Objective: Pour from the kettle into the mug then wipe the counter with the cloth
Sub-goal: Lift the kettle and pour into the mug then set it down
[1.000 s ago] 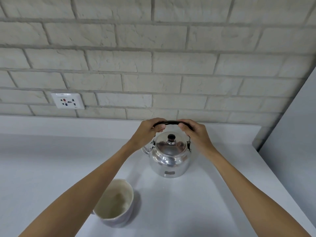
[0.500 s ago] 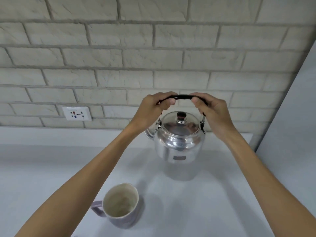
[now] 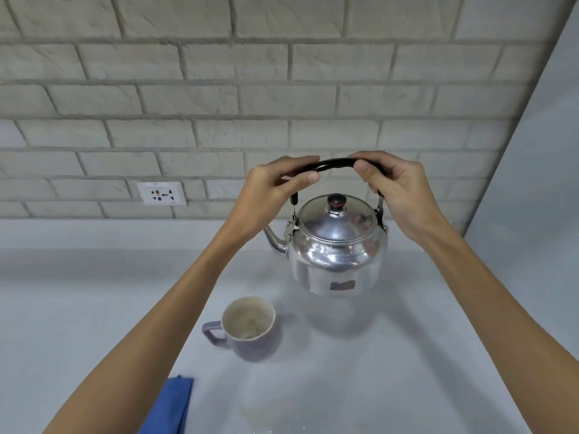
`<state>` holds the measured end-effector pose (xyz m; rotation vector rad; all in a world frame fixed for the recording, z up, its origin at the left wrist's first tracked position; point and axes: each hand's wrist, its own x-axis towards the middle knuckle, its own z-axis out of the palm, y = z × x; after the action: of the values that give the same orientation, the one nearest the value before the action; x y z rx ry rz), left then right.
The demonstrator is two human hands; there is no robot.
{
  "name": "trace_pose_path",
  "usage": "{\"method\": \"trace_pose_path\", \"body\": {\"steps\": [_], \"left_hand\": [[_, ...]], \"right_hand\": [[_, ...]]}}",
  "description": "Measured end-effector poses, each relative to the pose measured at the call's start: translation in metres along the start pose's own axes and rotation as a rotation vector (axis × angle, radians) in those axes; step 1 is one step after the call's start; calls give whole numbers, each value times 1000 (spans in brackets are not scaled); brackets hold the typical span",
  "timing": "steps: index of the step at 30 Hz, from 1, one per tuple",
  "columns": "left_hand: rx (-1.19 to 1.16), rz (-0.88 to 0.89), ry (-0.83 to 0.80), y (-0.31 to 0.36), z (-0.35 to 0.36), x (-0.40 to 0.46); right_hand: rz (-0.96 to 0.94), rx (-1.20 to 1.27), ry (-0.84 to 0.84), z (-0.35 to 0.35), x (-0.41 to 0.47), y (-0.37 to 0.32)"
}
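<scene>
A shiny steel kettle (image 3: 336,255) with a dark lid knob hangs in the air above the white counter (image 3: 360,380), its spout pointing left. My left hand (image 3: 275,192) and my right hand (image 3: 398,189) both grip its black arched handle, one at each end. A lilac mug (image 3: 247,328) with a cream inside stands upright on the counter below and left of the kettle, handle to the left. A blue cloth (image 3: 170,405) lies at the bottom edge, partly hidden behind my left forearm.
A pale brick wall rises behind the counter, with a white socket plate (image 3: 162,193) at the left. A plain grey panel (image 3: 532,183) closes off the right side.
Both hands have lifted the kettle off the counter and brought it nearer. The view has tilted down, so the whole mug and the blue cloth now show.
</scene>
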<state>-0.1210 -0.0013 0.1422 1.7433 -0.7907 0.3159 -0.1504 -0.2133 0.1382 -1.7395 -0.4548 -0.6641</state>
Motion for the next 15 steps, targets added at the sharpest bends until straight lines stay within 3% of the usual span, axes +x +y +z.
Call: {"method": "trace_pose_path", "body": {"steps": [4,10,15], "left_hand": [[-80,-111,-45,-27,-17,-44],[166,-300,-190,-95,-46,-125],[125,-496,-280,-140,-56,-177]], "right_hand": [[28,-21,-41,5,-26,1],[73,-50,-136,12,-54,2],[125,-84,-183,17,-69,8]]}}
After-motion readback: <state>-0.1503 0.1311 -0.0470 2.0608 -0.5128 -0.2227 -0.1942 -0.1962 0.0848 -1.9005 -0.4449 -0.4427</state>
